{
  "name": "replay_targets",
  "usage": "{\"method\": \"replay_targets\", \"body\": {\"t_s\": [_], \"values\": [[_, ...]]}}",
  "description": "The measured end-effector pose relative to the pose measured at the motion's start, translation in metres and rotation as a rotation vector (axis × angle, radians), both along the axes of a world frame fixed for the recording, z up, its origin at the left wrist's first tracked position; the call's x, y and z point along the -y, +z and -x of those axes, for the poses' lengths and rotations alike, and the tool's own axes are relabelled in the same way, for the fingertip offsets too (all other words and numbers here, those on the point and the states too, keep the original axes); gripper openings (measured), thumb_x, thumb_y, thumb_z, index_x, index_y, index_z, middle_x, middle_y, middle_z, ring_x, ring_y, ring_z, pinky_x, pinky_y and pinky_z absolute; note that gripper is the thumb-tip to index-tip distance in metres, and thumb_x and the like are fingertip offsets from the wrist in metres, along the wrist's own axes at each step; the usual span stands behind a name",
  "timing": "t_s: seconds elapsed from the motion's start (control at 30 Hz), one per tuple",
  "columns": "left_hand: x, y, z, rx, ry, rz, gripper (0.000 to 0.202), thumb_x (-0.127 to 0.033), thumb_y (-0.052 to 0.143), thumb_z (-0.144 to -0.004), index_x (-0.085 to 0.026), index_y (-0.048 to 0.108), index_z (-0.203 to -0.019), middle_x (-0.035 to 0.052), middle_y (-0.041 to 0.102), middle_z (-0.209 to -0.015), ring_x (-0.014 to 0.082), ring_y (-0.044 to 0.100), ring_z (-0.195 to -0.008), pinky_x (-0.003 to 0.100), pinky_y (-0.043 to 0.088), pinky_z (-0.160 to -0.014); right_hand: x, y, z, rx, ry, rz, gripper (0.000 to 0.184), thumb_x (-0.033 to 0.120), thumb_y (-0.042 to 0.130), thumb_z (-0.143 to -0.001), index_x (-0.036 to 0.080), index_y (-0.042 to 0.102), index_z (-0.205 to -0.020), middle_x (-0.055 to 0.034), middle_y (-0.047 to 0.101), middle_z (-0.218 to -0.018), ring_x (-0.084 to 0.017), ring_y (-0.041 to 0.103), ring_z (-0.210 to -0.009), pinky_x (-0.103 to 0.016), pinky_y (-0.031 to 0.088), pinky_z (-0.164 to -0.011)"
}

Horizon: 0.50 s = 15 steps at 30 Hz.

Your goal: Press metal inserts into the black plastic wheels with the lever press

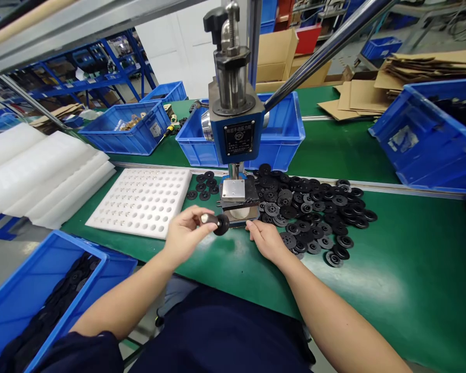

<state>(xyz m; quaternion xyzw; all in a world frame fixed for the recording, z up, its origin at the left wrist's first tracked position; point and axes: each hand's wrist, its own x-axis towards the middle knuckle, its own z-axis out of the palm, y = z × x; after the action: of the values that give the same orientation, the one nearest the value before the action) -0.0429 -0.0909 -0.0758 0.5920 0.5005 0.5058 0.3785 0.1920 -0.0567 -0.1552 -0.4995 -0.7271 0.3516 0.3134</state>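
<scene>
My left hand (186,231) is closed in front of the press, pinching a black wheel-like disc (221,225) with a short dark cylinder with a pale end against it. My right hand (267,239) is at the front right corner of the press base, its fingers curled and the thumb on top; whatever is between them is hidden. The blue hand press (238,135) stands upright, with a metal block (233,190) under its ram and a pale round piece (239,212) low at the base. A pile of black discs (306,204) lies right of the press, beside my right hand.
A white foam tray (140,233) with rows of holes, some holding small metal pieces, lies at left. Several black discs (205,196) lie beside it. Blue bins stand behind the press (293,150), at right (442,160) and at lower left (101,254). The press lever (314,62) slants to upper right.
</scene>
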Motion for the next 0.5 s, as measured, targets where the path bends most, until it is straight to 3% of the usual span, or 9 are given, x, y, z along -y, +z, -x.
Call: {"method": "replay_targets", "body": {"t_s": [0.1, 0.2, 0.27, 0.5], "values": [[-0.022, 0.057, -0.009, -0.017, -0.027, -0.182, 0.028, -0.035, 0.083, -0.071, -0.017, 0.072, -0.089, 0.0059, 0.068, -0.093, 0.0189, 0.064, -0.091, 0.031, 0.052, -0.082, 0.0, 0.0, 0.001, 0.018, 0.006, -0.008, 0.057, 0.058, 0.027, -0.099, 0.02, 0.052, -0.065, -0.0031, 0.061, -0.062, -0.014, 0.06, -0.062, -0.024, 0.042, -0.064], [-0.044, 0.091, -0.026, -0.037, -0.104, -0.209, 0.027, -0.035, 0.079, -0.074, -0.016, 0.069, -0.09, 0.008, 0.071, -0.101, 0.0212, 0.065, -0.101, 0.035, 0.052, -0.092, 0.0, 0.002, 0.002, 0.028, 0.005, -0.018, 0.055, 0.056, 0.028, -0.1, 0.02, 0.049, -0.064, -0.0017, 0.058, -0.06, -0.013, 0.056, -0.056, -0.023, 0.038, -0.059], [-0.057, 0.097, -0.036, -0.06, -0.144, -0.157, 0.03, -0.036, 0.078, -0.075, -0.014, 0.067, -0.092, 0.0086, 0.073, -0.1, 0.0209, 0.068, -0.096, 0.037, 0.054, -0.09, 0.001, 0.003, 0.002, 0.03, 0.004, -0.025, 0.053, 0.054, 0.03, -0.099, 0.02, 0.047, -0.063, -0.0012, 0.058, -0.059, -0.012, 0.054, -0.055, -0.023, 0.036, -0.057], [-0.083, 0.082, -0.043, -0.083, -0.21, -0.024, 0.045, -0.042, 0.079, -0.072, -0.011, 0.069, -0.102, 0.0114, 0.076, -0.103, 0.0241, 0.071, -0.097, 0.041, 0.056, -0.092, 0.0, 0.001, 0.003, 0.032, -0.004, -0.049, 0.049, 0.051, 0.033, -0.099, 0.02, 0.046, -0.063, -0.0003, 0.056, -0.057, -0.012, 0.052, -0.052, -0.023, 0.035, -0.055]]}}
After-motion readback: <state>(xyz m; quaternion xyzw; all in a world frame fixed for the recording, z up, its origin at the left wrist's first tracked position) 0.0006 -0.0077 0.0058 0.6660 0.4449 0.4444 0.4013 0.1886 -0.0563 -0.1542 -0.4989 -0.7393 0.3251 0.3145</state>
